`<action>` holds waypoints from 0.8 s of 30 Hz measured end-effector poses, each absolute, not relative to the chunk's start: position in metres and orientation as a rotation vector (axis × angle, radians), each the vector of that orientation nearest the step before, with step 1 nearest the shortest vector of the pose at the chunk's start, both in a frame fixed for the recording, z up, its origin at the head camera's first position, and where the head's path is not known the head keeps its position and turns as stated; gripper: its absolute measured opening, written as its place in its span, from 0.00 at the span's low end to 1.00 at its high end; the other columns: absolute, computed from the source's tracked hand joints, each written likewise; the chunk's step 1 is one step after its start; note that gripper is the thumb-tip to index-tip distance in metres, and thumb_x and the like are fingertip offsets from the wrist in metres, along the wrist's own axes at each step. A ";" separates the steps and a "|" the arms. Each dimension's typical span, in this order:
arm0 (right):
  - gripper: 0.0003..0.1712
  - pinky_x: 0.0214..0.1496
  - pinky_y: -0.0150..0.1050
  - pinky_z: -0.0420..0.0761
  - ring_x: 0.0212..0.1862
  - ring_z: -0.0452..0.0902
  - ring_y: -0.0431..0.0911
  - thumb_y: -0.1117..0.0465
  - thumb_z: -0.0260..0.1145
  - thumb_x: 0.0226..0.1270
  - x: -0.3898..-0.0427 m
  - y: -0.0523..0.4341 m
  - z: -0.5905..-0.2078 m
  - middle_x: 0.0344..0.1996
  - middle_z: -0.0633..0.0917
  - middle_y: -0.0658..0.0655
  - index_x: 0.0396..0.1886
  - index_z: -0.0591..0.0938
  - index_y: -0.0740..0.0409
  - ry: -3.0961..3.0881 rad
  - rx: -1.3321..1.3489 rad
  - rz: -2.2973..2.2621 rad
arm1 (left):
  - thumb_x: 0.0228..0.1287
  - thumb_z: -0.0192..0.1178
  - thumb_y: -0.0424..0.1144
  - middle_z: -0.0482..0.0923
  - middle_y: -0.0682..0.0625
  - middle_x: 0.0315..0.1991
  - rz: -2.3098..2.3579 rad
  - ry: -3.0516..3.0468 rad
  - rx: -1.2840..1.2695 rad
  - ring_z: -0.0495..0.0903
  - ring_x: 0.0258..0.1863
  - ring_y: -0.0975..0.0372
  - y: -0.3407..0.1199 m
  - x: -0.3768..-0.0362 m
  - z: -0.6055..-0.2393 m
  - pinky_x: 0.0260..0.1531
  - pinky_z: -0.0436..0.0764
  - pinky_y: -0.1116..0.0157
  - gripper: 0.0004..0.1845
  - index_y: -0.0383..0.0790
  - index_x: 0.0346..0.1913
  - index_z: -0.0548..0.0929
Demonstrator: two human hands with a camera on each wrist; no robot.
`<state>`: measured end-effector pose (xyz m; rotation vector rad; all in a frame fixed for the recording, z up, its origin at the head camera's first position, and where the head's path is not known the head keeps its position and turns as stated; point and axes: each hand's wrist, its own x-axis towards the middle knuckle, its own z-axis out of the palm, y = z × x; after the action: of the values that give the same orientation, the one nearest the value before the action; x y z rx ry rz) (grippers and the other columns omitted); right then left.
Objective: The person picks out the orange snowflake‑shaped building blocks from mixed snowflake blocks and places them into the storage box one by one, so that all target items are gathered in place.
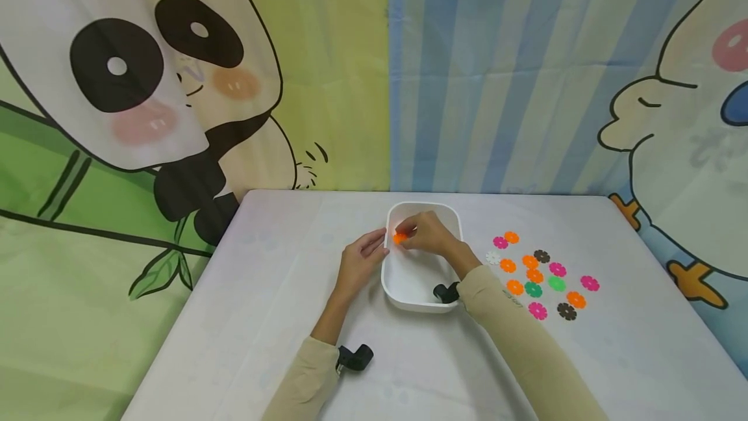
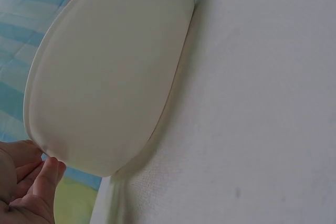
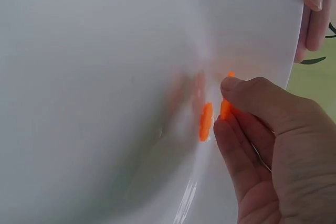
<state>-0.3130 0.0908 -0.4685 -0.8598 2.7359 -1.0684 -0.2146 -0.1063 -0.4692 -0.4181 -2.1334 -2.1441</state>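
Observation:
A white rectangular tray (image 1: 417,308) stands on the table, its outer wall filling much of the left wrist view. My right hand (image 1: 431,234) reaches into it and pinches an orange flower-shaped disc (image 3: 226,108) between thumb and fingertips, close to the left wall. Right beside that, in the right wrist view, a second orange disc (image 3: 206,122) stands on edge along the tray's inner surface. My left hand (image 1: 358,266) touches the tray's left side from outside, fingers mostly straight, fingertips at the rim in the left wrist view.
Several flower-shaped discs lie scattered right of the tray, among them a pink disc (image 1: 589,283), a dark brown disc (image 1: 567,311), a green disc (image 1: 533,289) and a white disc (image 1: 493,257). Behind the white table (image 1: 292,245) hangs a cartoon-printed curtain (image 1: 333,70).

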 end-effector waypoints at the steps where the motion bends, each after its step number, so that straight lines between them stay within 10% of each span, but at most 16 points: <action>1: 0.17 0.43 0.35 0.85 0.37 0.82 0.44 0.65 0.77 0.52 -0.313 0.091 -0.470 0.37 0.88 0.54 0.44 0.88 0.61 2.734 -0.860 -1.057 | 0.63 0.61 0.22 0.71 0.29 0.61 -2.143 -2.134 -0.416 0.71 0.62 0.41 -0.106 -0.214 -0.469 0.55 0.77 0.65 0.24 0.21 0.62 0.72; 24: 0.17 0.46 0.35 0.85 0.39 0.84 0.44 0.68 0.77 0.50 -0.313 0.090 -0.480 0.37 0.88 0.55 0.42 0.88 0.64 2.735 -0.979 -0.980 | 0.63 0.60 0.22 0.70 0.30 0.62 -2.144 -2.165 -0.405 0.71 0.62 0.42 -0.107 -0.214 -0.466 0.55 0.77 0.67 0.24 0.21 0.62 0.71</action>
<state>-0.3130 0.0902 -0.4799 -0.9793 2.7347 -0.9801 -0.2139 -0.1065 -0.4662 -0.4047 -2.1653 -2.1441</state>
